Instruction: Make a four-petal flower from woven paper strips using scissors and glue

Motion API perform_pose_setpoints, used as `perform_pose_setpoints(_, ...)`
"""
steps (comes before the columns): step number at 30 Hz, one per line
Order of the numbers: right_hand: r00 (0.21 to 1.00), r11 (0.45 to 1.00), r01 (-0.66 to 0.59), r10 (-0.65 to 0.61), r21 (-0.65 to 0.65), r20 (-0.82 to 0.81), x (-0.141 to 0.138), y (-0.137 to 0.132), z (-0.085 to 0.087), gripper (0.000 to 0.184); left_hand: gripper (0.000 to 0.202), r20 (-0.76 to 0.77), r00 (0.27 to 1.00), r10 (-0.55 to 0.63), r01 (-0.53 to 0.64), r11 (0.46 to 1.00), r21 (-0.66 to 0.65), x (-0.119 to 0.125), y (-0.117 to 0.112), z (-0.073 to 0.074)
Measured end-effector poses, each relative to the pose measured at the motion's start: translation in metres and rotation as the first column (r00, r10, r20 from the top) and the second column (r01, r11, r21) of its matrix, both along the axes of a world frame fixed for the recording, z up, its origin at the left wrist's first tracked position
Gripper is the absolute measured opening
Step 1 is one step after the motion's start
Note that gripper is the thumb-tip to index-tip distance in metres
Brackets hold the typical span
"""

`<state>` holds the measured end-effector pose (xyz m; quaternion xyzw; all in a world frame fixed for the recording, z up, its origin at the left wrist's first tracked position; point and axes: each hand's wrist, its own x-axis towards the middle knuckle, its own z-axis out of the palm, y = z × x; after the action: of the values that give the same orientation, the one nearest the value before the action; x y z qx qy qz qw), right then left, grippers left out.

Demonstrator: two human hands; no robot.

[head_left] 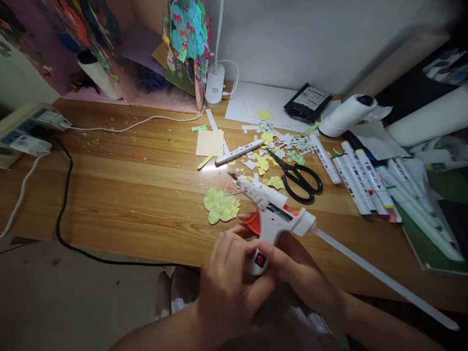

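Both of my hands are wrapped round a white hot glue gun (270,204) above the front of the wooden desk. My right hand (303,268) closes on its handle, with the thumb near the red switch (260,259). From the other side, my left hand (226,273) grips the handle below the orange trigger (253,224); some of its fingertips are hidden. A long, clear glue stick (383,278) sticks out of the gun's rear. Just left of the nozzle, a cloud-shaped piece of green and yellow patterned paper (221,205) lies flat on the desk.
Black-handled scissors (302,181) lie among paper scraps (292,144) beyond the gun. A marker (239,152) rests by a cream paper square (209,143). Several markers (361,180) are heaped right. A black cable (64,209) hangs over the left front edge from a power strip (25,129).
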<state>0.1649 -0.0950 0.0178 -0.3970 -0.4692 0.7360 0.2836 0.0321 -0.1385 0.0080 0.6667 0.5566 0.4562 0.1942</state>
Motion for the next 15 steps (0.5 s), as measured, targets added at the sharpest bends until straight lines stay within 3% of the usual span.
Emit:
perform_pose_setpoints(3,0.967,0.975,0.221,-0.220,0.010,0.131,0.015,-0.007,-0.011,0.026,0.015,-0.060,0.993,-0.099,0.095,0.993,-0.066,-0.009,0.005,-0.010)
perform_pose_setpoints(6,0.917,0.947,0.320,-0.315,0.020,0.244,0.032,-0.008,-0.020,0.026,0.009,-0.214,0.977,-0.013,-0.013,0.992,-0.122,-0.027,0.018,-0.020)
perform_pose_setpoints(10,0.912,0.961,0.276,-0.263,0.003,0.315,0.048,-0.009,-0.027,0.032,0.011,-0.389,0.918,-0.075,-0.021,0.971,-0.236,-0.041,0.038,-0.029)
perform_pose_setpoints(15,0.931,0.985,0.167,-0.142,-0.047,0.337,0.055,-0.015,-0.033,0.037,0.008,-0.461,0.877,-0.135,0.047,0.979,-0.198,-0.046,0.045,-0.032)
